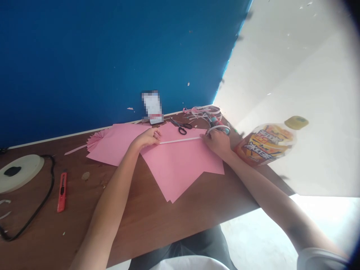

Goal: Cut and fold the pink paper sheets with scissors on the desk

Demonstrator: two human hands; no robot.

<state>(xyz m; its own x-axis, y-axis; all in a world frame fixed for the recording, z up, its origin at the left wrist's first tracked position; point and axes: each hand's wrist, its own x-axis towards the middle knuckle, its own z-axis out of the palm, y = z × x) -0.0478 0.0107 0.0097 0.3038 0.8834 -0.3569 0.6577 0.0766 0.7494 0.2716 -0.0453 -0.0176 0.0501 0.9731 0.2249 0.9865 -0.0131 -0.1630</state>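
Observation:
A narrow white strip of tape (180, 141) stretches taut between my two hands, across the upper part of the overlapping pink paper sheets (180, 168). My left hand (148, 138) is closed at the strip's left end, fingertips pinched together on it. My right hand (218, 143) grips a tape roll (228, 129) at the other end; its white ring shows above the knuckles. Black-handled scissors (182, 127) lie at the sheets' far edge, just beyond the strip. More pink paper (118, 142), pleated into a fan at its left end, rests left of my left hand.
A large iced tea bottle (266, 144) stands beside my right forearm. White strips (206, 110) lie tangled in the back corner. A phone (152, 107) leans against the blue wall. On the left are a red box cutter (62, 192), a black cord (46, 193) and a round pale disc (26, 168).

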